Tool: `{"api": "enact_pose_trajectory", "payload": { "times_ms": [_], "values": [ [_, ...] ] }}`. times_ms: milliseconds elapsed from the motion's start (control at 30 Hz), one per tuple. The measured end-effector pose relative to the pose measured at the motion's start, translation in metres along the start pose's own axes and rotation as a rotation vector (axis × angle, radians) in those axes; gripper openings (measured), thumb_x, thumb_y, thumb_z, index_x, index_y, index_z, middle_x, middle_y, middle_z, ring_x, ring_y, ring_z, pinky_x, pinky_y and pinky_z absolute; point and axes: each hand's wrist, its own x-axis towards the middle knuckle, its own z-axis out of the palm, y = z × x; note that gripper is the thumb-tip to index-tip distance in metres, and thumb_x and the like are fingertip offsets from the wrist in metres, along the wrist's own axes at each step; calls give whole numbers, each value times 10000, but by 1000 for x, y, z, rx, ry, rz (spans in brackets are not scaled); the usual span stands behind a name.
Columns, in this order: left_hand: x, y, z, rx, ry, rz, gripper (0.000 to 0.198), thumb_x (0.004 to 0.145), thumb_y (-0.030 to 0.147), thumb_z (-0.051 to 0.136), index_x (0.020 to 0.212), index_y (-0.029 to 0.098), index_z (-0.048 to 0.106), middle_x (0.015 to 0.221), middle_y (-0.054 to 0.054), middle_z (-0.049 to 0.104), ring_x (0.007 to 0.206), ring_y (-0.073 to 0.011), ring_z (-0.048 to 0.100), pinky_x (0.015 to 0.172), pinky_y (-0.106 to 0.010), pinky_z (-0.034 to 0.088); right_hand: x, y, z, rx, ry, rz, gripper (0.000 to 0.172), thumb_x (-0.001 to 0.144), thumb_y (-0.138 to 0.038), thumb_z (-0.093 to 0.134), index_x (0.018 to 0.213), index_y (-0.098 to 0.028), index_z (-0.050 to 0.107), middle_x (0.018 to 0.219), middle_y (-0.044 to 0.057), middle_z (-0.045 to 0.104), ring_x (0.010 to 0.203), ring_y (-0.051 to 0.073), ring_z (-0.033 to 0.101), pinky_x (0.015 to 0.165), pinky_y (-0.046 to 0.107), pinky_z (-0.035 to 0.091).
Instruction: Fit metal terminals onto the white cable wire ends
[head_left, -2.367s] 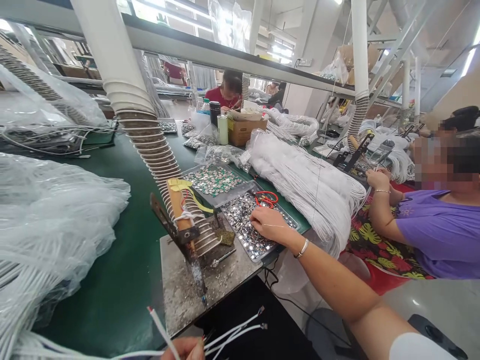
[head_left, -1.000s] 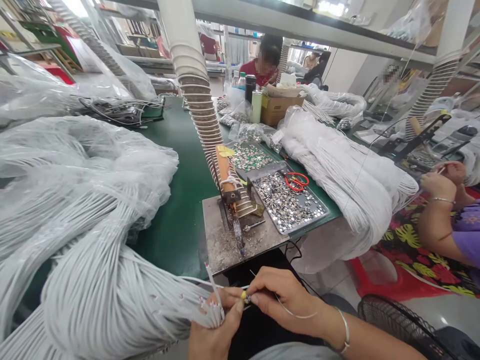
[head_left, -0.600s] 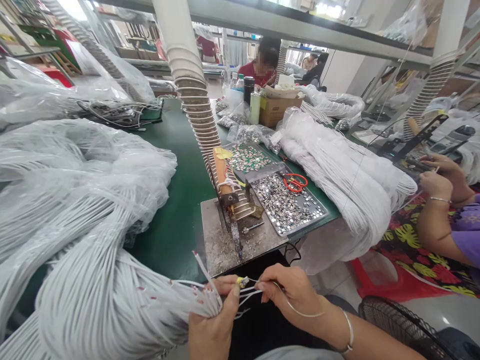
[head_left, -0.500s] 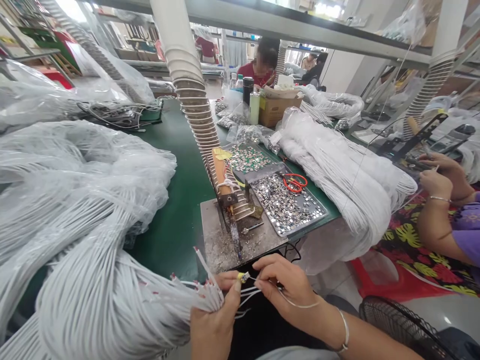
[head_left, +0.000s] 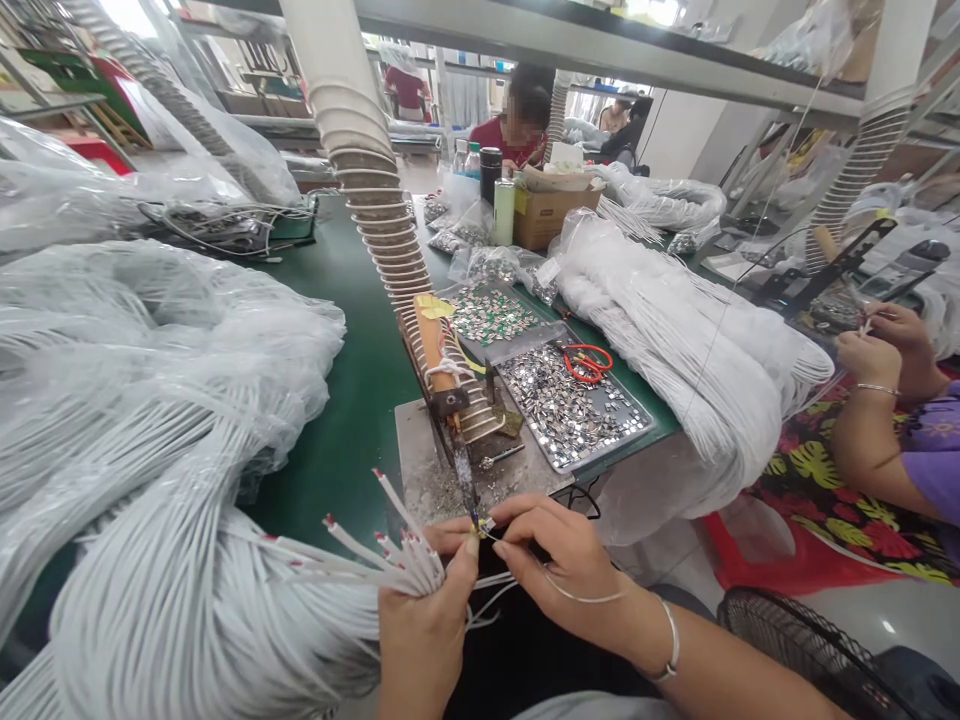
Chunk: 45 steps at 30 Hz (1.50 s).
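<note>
My left hand (head_left: 431, 620) is closed around a bundle of white cables (head_left: 409, 560) with red-tipped ends. Between its thumb and forefinger sits a small metal connector (head_left: 487, 525) with something yellow at its side. My right hand (head_left: 559, 555) pinches a thin solder wire (head_left: 581, 598), which loops back over the wrist. The wire's end meets the connector at the tip of the soldering iron (head_left: 465, 470). That iron is fixed tip-down, its orange handle tied to a stand over a grimy plate (head_left: 420, 465). My fingers partly hide the contact point.
A tray of small metal connectors (head_left: 562, 410) holds red-handled scissors (head_left: 587, 363). Behind lies a tray of green-and-silver parts (head_left: 491, 315). A ribbed hose (head_left: 379, 210) comes down over the iron. Bagged cables (head_left: 675, 330) lie right, near a co-worker's hands (head_left: 874, 355). A fan (head_left: 802, 650) stands low right.
Both hands have moved slightly up, bringing the connector and the solder wire to the iron's tip. The cable ends in my left hand have risen and fanned out.
</note>
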Motion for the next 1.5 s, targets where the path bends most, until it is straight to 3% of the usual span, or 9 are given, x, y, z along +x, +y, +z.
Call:
{"api": "enact_pose_trajectory", "payload": {
  "times_ms": [167, 300, 467, 600, 833, 967, 1200, 1367, 1500],
  "values": [
    [-2, -13, -2, -42, 10, 13, 132, 812, 260, 694, 698, 224, 639, 841, -18, 714, 864, -220, 670, 787, -313, 527, 3, -1, 1, 8, -7, 5, 104, 916, -126, 588, 844, -196, 617, 973, 112, 718, 926, 178, 705, 797, 285, 592],
    [0, -5, -4, 8, -14, 92, 115, 783, 199, 682, 672, 222, 661, 783, -23, 704, 819, -224, 689, 775, -322, 544, 5, -3, 0, 15, -3, -15, 112, 920, -120, 580, 846, -197, 616, 974, 112, 720, 934, 176, 704, 814, 291, 591],
    [1, 3, -5, 75, -3, 91, 109, 742, 197, 674, 637, 224, 677, 740, -34, 722, 775, -230, 705, 763, -331, 556, 4, -2, -1, 18, -13, -21, 112, 917, -116, 587, 840, -193, 613, 965, 116, 724, 941, 177, 709, 818, 279, 587],
    [-3, -4, -5, 60, -8, 8, 103, 750, 249, 682, 655, 211, 698, 763, -50, 751, 768, -229, 709, 754, -327, 555, 0, 5, -1, -10, -38, -43, 95, 932, -130, 575, 869, -195, 608, 1000, 127, 731, 941, 183, 713, 820, 299, 594],
    [-9, -13, -12, 15, -86, -70, 165, 744, 298, 705, 617, 195, 683, 719, -61, 730, 728, -237, 678, 732, -350, 553, -6, 19, 0, -89, -125, -248, 97, 956, -114, 546, 914, -183, 599, 931, 122, 741, 868, 176, 712, 767, 278, 610],
    [-11, -16, -19, -31, -180, -144, 203, 756, 351, 736, 655, 188, 670, 785, -67, 728, 770, -248, 669, 682, -338, 530, -6, 20, 0, -50, -140, -239, 102, 960, -109, 537, 905, -176, 591, 902, 116, 731, 814, 167, 691, 728, 270, 597],
    [-9, -18, -23, -173, -267, -277, 251, 729, 365, 767, 644, 170, 633, 789, -63, 711, 582, -161, 579, 471, -258, 419, -7, 19, 1, 27, -130, -212, 85, 950, -110, 562, 898, -174, 582, 889, 118, 722, 805, 168, 681, 720, 274, 591],
    [-10, -18, -19, -180, -200, -267, 243, 734, 368, 746, 620, 185, 634, 681, -42, 678, 572, -169, 580, 457, -257, 410, -8, 15, 2, -8, -77, -183, 75, 938, -106, 580, 908, -173, 599, 911, 121, 715, 833, 173, 685, 748, 286, 600],
    [-10, -18, -15, -160, -143, -251, 208, 727, 361, 736, 625, 196, 663, 522, 10, 564, 541, -175, 567, 452, -259, 405, -11, 11, 1, -27, -60, -171, 65, 923, -93, 598, 916, -157, 610, 960, 149, 718, 886, 183, 701, 793, 283, 602]
  ]
}}
